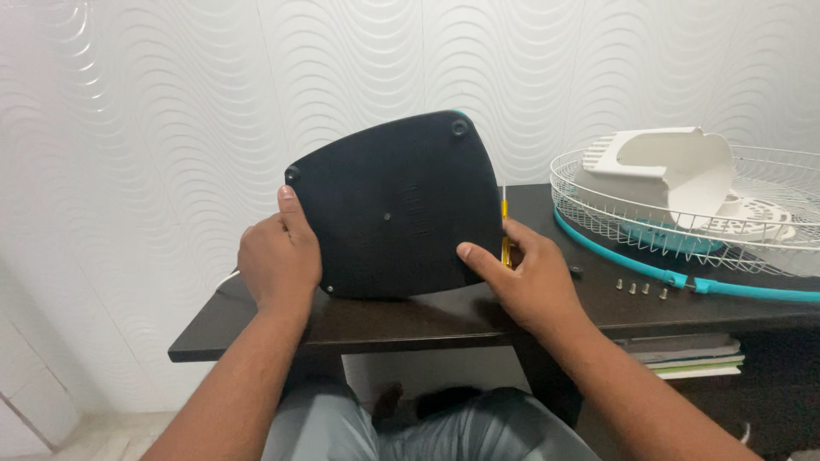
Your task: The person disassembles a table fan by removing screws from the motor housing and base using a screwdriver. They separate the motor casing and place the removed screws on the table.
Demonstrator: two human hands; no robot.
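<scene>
While your left hand (278,260) grips the dark fan base (395,205) upright on the table (256,329), keep it steady; your right hand (523,277), clamped on the yellow screwdriver (504,229), braces its other edge.

Matt black plastic base (395,205), glossy dark wooden table (410,320).

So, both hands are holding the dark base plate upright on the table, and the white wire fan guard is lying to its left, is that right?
Not quite: the head view shows the white wire fan guard to the right of the dark base plate. The left hand and right hand do hold it upright on the table.
</scene>
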